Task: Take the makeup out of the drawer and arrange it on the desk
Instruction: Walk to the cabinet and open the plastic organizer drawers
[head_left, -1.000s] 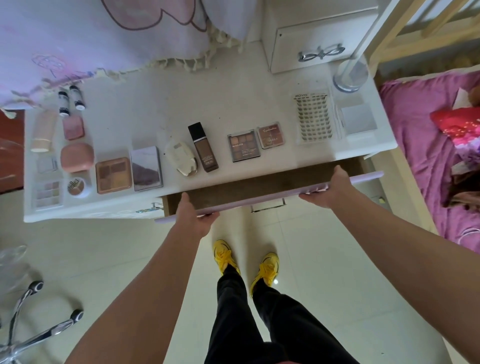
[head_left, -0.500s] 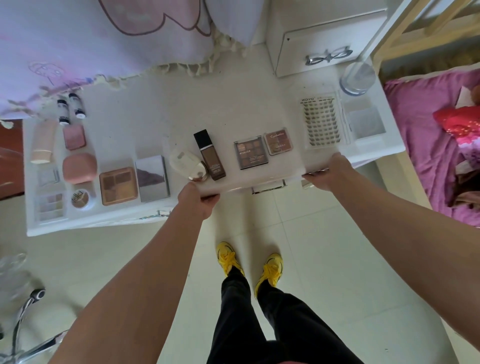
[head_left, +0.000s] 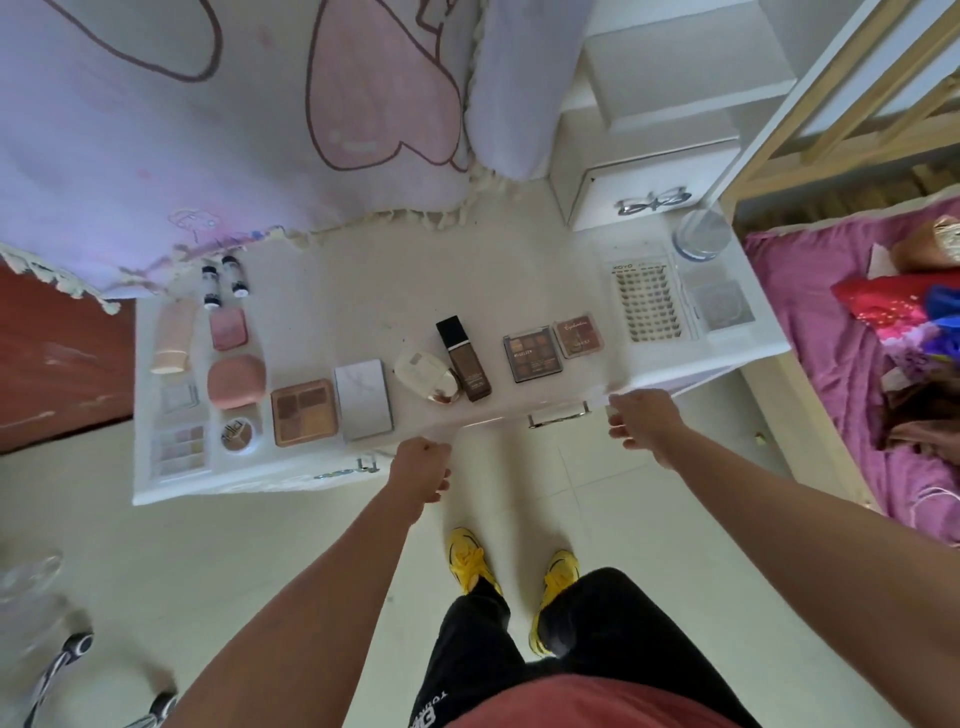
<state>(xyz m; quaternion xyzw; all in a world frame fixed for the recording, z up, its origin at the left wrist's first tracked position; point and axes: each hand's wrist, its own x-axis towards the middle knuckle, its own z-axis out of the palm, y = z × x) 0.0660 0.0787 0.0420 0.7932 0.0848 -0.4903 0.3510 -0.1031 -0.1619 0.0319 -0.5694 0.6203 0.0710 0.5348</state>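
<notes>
Left hand (head_left: 422, 467) curled on nothing, right hand (head_left: 647, 426) loose-fingered, both just off the shut drawer (head_left: 558, 411); a careless brush could, I judge, knock the glossy rounded compact (head_left: 426, 375) off the near edge; beyond, the makeup (head_left: 304, 411) lies in a row on the smooth white desk (head_left: 363, 306): flat hard palettes (head_left: 532, 352), a slim dark bottle (head_left: 463, 358).

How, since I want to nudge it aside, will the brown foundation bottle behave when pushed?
The foundation bottle lies flat on the desk and looks square-sided, so it should slide, not roll. Its smooth sides may be slippery.
</notes>
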